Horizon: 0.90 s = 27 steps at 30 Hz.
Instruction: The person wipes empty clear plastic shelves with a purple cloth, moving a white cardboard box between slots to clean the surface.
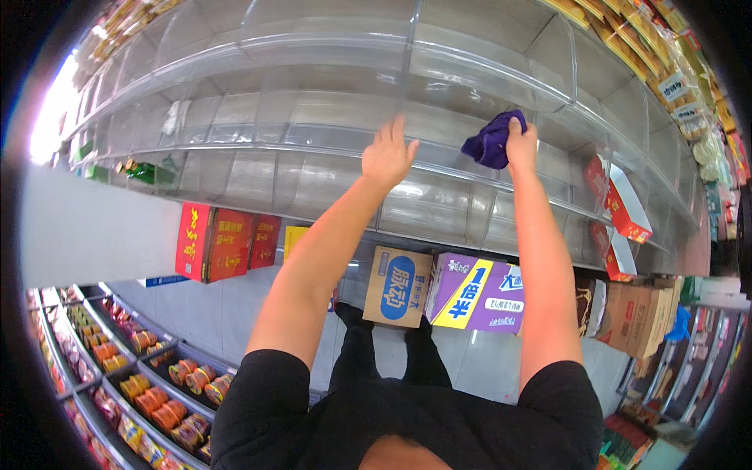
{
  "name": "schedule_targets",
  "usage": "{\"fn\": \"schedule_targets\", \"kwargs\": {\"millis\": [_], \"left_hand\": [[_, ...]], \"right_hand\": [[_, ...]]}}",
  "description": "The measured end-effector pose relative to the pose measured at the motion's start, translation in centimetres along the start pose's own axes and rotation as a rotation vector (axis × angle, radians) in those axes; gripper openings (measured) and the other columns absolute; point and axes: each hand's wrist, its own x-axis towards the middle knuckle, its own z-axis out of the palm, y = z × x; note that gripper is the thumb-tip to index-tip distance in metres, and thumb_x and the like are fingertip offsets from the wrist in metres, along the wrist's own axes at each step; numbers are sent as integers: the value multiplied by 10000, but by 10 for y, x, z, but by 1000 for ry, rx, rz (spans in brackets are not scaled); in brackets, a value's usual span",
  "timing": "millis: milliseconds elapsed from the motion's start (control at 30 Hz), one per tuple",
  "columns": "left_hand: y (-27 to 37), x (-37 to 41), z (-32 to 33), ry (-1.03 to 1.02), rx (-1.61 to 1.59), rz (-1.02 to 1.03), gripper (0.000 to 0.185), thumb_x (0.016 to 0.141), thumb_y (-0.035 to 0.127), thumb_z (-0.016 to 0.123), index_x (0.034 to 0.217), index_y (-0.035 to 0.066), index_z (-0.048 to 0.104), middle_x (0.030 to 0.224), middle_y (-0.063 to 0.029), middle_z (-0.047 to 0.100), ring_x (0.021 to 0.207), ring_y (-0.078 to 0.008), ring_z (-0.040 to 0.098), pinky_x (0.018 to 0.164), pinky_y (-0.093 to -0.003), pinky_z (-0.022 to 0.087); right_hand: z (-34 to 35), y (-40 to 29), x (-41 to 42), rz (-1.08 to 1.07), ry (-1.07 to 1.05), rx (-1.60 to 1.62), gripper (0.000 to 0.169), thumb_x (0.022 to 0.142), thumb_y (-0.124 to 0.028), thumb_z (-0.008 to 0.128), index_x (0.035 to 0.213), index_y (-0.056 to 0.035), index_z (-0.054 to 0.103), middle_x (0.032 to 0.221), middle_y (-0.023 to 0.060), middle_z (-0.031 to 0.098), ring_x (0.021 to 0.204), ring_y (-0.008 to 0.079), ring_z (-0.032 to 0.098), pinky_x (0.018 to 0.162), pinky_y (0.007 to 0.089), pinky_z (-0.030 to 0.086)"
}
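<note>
A tiered rack of clear plastic display bins (329, 111) spans the view before me. My right hand (521, 144) grips a crumpled dark purple cloth (490, 141) in front of the rack's middle tier, right of centre. To its left, my left hand (389, 151) is raised with its fingers apart and holds nothing; whether it touches the clear plastic edge behind it I cannot tell. Both arms reach forward from black sleeves. The bins nearest my hands show bare, slightly streaked clear walls.
Red cartons (226, 244), a brown carton (398, 286) and a purple carton (476, 294) stand below the rack, near my feet. Red open boxes (625, 205) sit in the right bins, green bottles (140, 171) at the left. Shelves with tubs (158, 405) are at the lower left.
</note>
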Motion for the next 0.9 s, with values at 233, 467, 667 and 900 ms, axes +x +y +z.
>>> {"fn": "schedule_targets", "kwargs": {"millis": [233,467,667,900], "left_hand": [[4,8,30,58,129,63,572,809,196,541,1310,6,340,1115,-189,525,858,-335,592,765,-427,488],[-24,4,25,213,288,97,562,808,213,539,1300,9,357,1112,-188,531,846,-320,601,765,-416,487],[-7,12,22,53,206,-2,573,828,214,512,1334,31,313,1214,-197,478,1006,-340,552,837,-428,459],[3,15,5,-84,175,-72,615,827,199,528,1354,12,273,1262,-201,441,1066,-338,517,854,-418,449]], "right_hand": [[32,146,97,-69,-1018,-1430,349,825,-234,559,1057,25,576,1056,239,598,993,354,590,861,443,455],[167,37,29,-384,-834,-1257,374,828,-137,460,1157,10,563,1199,217,547,1144,373,506,938,447,416],[172,61,2,-615,-1175,-939,357,809,-53,484,1164,-54,521,1211,247,472,1104,405,500,909,439,438],[45,77,68,-462,-1642,-1043,430,668,46,478,1070,-50,598,924,221,621,882,331,588,763,399,446]]}}
